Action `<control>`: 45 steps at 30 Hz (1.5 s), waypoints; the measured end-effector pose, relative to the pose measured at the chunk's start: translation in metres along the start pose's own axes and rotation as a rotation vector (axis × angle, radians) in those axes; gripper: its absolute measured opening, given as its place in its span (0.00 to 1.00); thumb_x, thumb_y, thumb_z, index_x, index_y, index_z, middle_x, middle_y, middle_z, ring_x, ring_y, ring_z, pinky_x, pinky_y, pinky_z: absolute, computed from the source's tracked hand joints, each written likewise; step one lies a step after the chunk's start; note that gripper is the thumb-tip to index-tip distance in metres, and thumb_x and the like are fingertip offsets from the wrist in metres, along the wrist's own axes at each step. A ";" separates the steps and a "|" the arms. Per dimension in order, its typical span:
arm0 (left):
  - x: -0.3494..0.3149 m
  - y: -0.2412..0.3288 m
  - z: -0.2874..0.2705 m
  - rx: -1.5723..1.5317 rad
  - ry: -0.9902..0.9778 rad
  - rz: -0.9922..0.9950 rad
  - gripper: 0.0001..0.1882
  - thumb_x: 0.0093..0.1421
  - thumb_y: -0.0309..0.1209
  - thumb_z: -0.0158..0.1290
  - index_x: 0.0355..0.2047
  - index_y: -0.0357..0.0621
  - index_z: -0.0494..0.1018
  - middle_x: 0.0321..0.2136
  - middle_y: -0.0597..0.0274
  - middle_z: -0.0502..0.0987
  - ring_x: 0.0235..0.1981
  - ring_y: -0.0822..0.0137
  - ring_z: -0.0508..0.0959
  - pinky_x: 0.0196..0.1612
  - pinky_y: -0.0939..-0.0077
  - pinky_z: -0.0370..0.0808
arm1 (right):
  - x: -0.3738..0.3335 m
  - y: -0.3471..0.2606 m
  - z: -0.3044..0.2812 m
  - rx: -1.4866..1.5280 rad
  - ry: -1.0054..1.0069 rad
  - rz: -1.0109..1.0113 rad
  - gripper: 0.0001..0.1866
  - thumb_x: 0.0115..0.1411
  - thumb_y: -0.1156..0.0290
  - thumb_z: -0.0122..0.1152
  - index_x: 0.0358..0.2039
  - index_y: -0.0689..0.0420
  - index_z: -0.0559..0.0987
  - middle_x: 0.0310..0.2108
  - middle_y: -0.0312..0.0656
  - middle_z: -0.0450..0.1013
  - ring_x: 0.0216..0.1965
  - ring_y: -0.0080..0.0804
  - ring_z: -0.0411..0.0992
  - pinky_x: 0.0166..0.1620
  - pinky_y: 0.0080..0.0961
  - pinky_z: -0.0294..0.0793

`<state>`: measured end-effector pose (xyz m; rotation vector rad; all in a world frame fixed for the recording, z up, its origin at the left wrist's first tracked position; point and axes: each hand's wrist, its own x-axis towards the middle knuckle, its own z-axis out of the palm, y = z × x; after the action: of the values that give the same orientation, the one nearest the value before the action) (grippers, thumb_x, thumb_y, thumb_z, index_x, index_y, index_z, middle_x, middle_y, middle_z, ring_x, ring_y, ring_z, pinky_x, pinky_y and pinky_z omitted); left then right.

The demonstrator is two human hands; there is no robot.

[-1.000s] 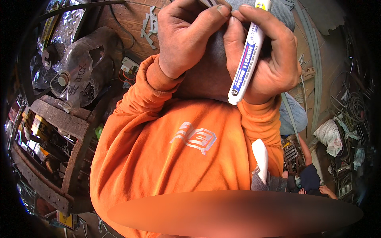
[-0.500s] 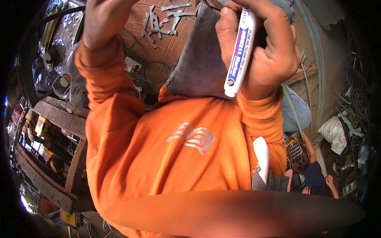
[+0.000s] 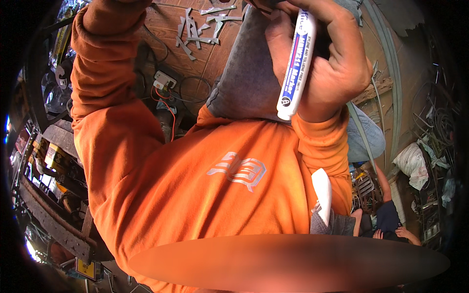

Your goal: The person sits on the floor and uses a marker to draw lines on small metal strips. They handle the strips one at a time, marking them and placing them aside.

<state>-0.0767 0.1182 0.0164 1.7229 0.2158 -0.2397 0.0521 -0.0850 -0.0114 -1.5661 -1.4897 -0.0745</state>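
A white marker pen with a blue label band lies in my right hand, whose fingers curl around it. The pen slants, with its rounded white end toward me. By the thumb tip, at the upper edge, shows a bit of a dark, thin piece; I cannot make out what it is or whether the hand touches it. On the left, my orange sleeve runs up out of the picture, and my left hand lies beyond the upper edge. Grey cloth over my lap spreads below the right hand.
Several cut grey metal strips lie scattered on the brown tiled floor. Closer in are a white power socket box and an orange wire. A rusty metal frame stands left. Another person's arm and a white sack are at right.
My left arm has moved up and to the left, taking the hand out of view and uncovering more of the socket box and wire. The right hand and marker pen have barely moved.
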 end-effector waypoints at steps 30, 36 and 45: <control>0.005 0.009 0.014 0.148 0.126 0.081 0.08 0.55 0.20 0.61 0.35 0.30 0.83 0.24 0.59 0.82 0.23 0.75 0.78 0.25 0.81 0.74 | 0.001 -0.001 -0.009 0.029 -0.075 0.009 0.16 0.49 0.84 0.74 0.39 0.64 0.82 0.27 0.40 0.80 0.25 0.20 0.76 0.27 0.17 0.73; 0.003 0.025 0.014 0.185 0.105 -0.025 0.09 0.55 0.23 0.61 0.36 0.31 0.84 0.24 0.58 0.83 0.24 0.74 0.79 0.26 0.80 0.74 | 0.005 -0.001 0.014 0.183 0.124 0.037 0.17 0.47 0.86 0.72 0.39 0.63 0.82 0.25 0.36 0.79 0.20 0.17 0.72 0.23 0.15 0.66; 0.008 0.014 -0.013 0.011 -0.017 -0.060 0.11 0.60 0.27 0.61 0.40 0.31 0.83 0.33 0.55 0.85 0.34 0.71 0.82 0.36 0.78 0.77 | -0.003 -0.007 0.008 0.181 0.064 0.170 0.17 0.46 0.86 0.71 0.39 0.62 0.83 0.27 0.38 0.79 0.23 0.16 0.74 0.26 0.14 0.70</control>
<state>-0.0644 0.1286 0.0300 1.7268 0.2549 -0.2999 0.0416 -0.0836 -0.0143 -1.5227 -1.2718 0.1042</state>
